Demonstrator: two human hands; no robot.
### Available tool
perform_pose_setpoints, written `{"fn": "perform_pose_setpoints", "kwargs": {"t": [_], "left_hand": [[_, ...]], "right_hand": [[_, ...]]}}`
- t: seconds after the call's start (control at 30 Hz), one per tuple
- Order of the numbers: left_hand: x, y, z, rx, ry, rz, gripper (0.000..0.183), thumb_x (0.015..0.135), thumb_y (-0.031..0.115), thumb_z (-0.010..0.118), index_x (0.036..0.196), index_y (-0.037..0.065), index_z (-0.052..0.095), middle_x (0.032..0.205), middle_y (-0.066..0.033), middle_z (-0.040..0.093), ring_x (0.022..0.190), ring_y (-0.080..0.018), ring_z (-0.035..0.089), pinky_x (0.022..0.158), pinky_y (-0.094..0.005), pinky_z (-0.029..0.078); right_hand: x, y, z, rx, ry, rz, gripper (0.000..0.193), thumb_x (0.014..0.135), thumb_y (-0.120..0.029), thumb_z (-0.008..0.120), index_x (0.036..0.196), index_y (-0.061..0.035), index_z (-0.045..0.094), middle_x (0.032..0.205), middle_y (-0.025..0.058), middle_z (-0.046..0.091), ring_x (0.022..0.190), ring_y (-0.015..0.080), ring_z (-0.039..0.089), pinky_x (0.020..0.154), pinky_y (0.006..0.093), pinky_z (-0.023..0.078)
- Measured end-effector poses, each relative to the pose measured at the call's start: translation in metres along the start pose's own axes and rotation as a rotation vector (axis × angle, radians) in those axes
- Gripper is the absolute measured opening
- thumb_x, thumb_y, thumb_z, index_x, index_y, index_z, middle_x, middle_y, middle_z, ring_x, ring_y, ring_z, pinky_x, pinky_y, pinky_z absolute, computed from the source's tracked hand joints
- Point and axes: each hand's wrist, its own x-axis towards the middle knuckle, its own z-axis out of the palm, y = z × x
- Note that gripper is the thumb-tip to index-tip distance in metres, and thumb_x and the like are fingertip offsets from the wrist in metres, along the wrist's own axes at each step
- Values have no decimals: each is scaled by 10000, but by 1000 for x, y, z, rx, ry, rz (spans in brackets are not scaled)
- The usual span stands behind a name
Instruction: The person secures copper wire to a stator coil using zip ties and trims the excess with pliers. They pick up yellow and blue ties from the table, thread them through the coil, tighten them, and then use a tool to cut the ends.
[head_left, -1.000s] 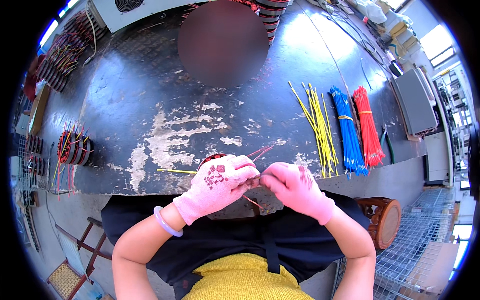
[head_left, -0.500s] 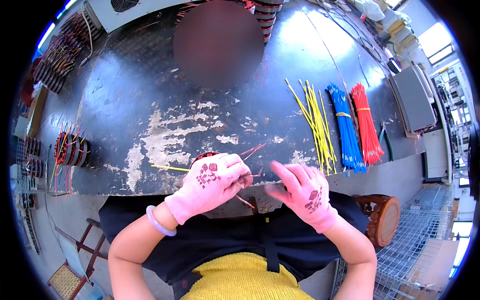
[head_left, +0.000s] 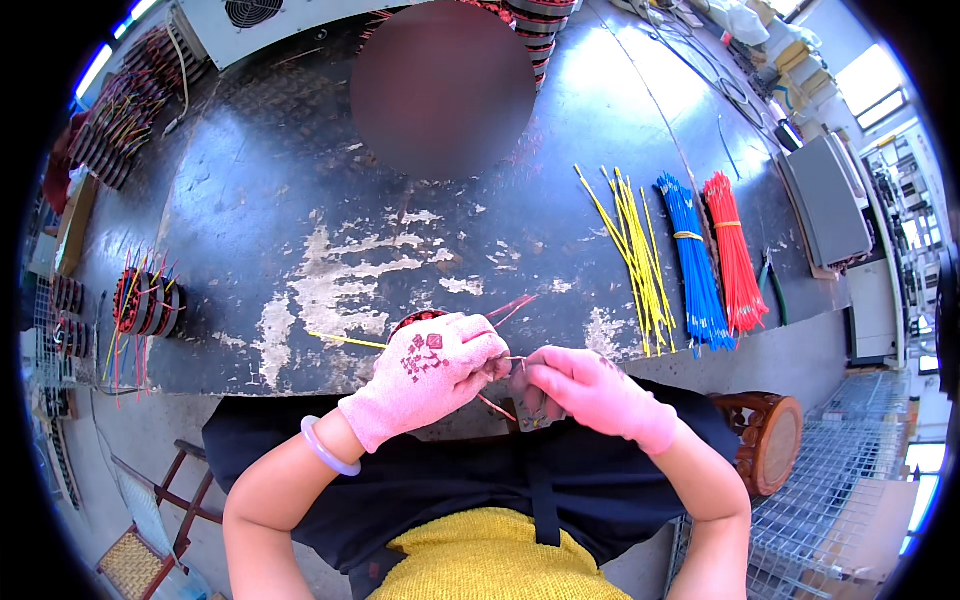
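My left hand (head_left: 430, 365), in a pink glove, lies over a wound motor stator whose dark red-and-black rim (head_left: 415, 319) shows just above it. Its thumb and fingers are closed on thin wire leads. Reddish leads (head_left: 515, 308) stick out past its knuckles, and a yellow wire (head_left: 345, 340) extends to the left. Close beside it, my right hand (head_left: 595, 390), also gloved in pink, pinches the end of a thin wire (head_left: 515, 358) between thumb and forefinger. Most of the stator is hidden under the left glove.
Loose yellow wires (head_left: 635, 255), a banded blue bundle (head_left: 690, 260) and a banded red bundle (head_left: 735, 255) lie to the right, with green-handled pliers (head_left: 775, 290) beyond. Finished-looking stators (head_left: 150, 300) stand at left. A wooden stool (head_left: 765, 440) is below the worn table (head_left: 250, 200).
My right hand has moved left to meet the left hand and its fingers have closed on a wire end. The left hand has stayed nearly in place.
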Motion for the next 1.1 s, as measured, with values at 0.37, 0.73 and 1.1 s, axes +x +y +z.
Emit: {"fn": "perform_pose_setpoints", "kwargs": {"t": [0.37, 0.73, 1.1], "left_hand": [[2, -3, 0, 10, 17, 35, 100, 822, 128, 719, 888, 150, 647, 896, -7, 636, 830, -227, 666, 718, -366, 555], [10, 7, -1, 9, -3, -8, 140, 828, 124, 742, 938, 80, 665, 909, -69, 663, 852, -304, 658, 754, -408, 535], [2, 5, 9, 18, 15, -118, 121, 826, 90, 750, 919, 62, 677, 874, -82, 662, 798, -295, 658, 724, -394, 530]], "right_hand": [[5, -1, 17, 685, -46, 398, 248, 1044, -296, 573, 1010, -75, 681, 838, -61, 640, 647, 2, 489, 565, 192, 383], [-2, 3, 12, -737, 425, -697, 309, 804, -111, 731, 1101, -99, 647, 927, 45, 644, 823, 245, 664, 709, 386, 541], [7, 26, 30, -784, 483, -684, 221, 905, -195, 604, 1108, -126, 552, 943, 48, 554, 849, 219, 631, 763, 364, 517]]}}
